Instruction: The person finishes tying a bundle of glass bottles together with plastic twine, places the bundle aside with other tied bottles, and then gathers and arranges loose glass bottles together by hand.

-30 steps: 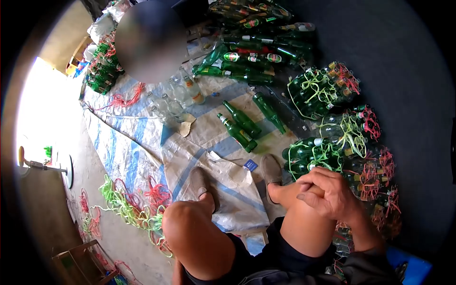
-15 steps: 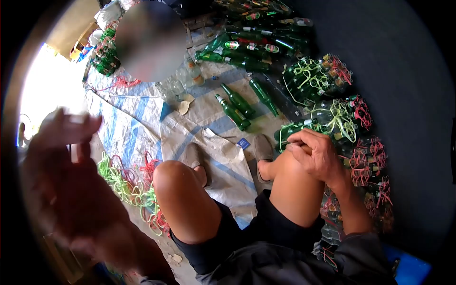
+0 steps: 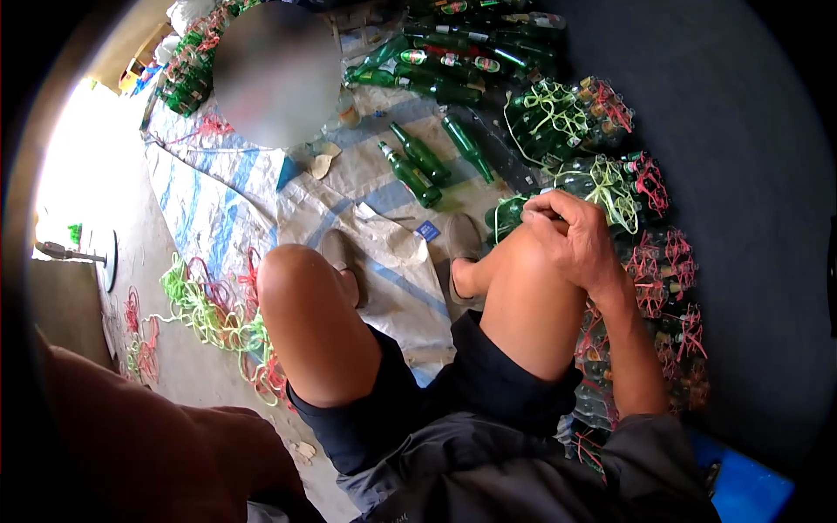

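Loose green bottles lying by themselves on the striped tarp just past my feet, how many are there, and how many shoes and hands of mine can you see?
Loose green bottles on the striped tarp: 3
Shoes: 2
Hands in view: 1, the right hand resting on the knee
Total: 6

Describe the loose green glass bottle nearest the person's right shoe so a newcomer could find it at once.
Start at the striped woven tarp on the floor. Beyond the grey right shoe lie three loose green glass bottles; take the nearest green bottle. Unlike the string-tied bottle bundles to the right, it lies untied.
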{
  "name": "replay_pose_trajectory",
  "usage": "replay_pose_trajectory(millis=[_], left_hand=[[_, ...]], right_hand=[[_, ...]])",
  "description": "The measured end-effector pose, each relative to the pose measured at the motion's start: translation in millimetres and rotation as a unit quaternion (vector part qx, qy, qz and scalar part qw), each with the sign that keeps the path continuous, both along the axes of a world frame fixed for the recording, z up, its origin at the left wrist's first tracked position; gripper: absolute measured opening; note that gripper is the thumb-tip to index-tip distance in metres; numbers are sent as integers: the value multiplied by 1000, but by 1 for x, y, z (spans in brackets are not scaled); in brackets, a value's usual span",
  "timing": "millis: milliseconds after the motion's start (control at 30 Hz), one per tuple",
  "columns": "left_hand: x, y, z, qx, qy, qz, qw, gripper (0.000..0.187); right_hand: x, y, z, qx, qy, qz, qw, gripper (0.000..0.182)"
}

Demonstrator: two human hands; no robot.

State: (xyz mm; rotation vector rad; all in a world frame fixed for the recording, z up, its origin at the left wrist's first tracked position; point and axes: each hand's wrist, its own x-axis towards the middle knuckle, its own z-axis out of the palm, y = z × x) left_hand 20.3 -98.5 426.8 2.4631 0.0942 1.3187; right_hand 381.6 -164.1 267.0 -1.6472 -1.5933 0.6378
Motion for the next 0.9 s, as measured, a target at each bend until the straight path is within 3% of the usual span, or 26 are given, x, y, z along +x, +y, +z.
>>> replay_pose_trajectory(millis=[500, 900], left_hand=[[-1, 6, 1, 19, -12, 43, 999, 32], [16, -5, -2, 13, 0, 41, 999, 24]], right_hand=[[16, -12, 6, 24, -34, -43, 998, 14], [15, -9, -2, 6, 29, -46, 998, 15]])
